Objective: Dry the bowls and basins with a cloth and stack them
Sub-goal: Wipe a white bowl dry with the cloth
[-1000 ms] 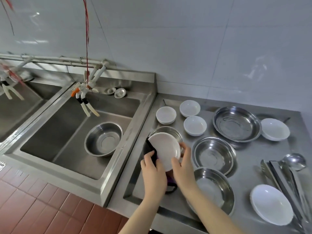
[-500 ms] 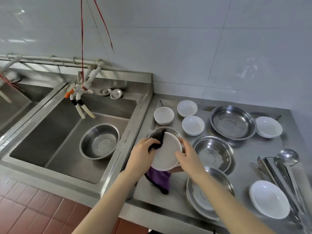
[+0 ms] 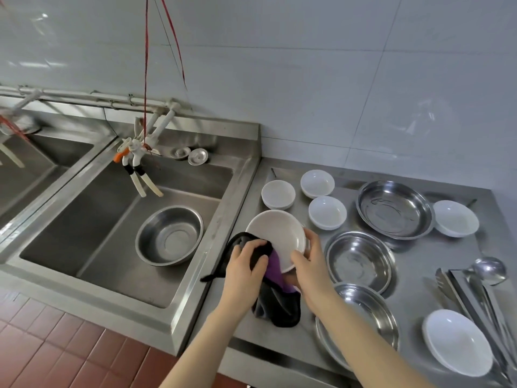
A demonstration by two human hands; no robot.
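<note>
- We see a white bowl [image 3: 275, 236] held tilted above the steel counter [image 3: 414, 261], close to the edge that borders the sink [image 3: 92, 219]. Its hollow faces up and towards us.
- The bowl is plain, smooth and glossy, with a rounded rim and a shallow inside. We cannot make out any drops on it.
- The left hand [image 3: 244, 275] has its fingers curled round a bunched dark cloth [image 3: 277, 309], pressed against the bowl's lower left rim.
- The cloth is black with a purple part showing under the bowl. The rest hangs down between the two wrists, and we cannot tell whether it touches the counter.
- The right hand [image 3: 312, 268] grips the bowl's right rim, thumb on the near side and fingers wrapped behind.
- Behind the held bowl stand three small white bowls [image 3: 327, 212], each apart from the others.
- To the right lie two steel basins [image 3: 359, 260], one partly under the right forearm, with a larger steel basin [image 3: 394, 209] farther back.
- Another steel bowl [image 3: 169, 236] sits upright in the sink.
</note>
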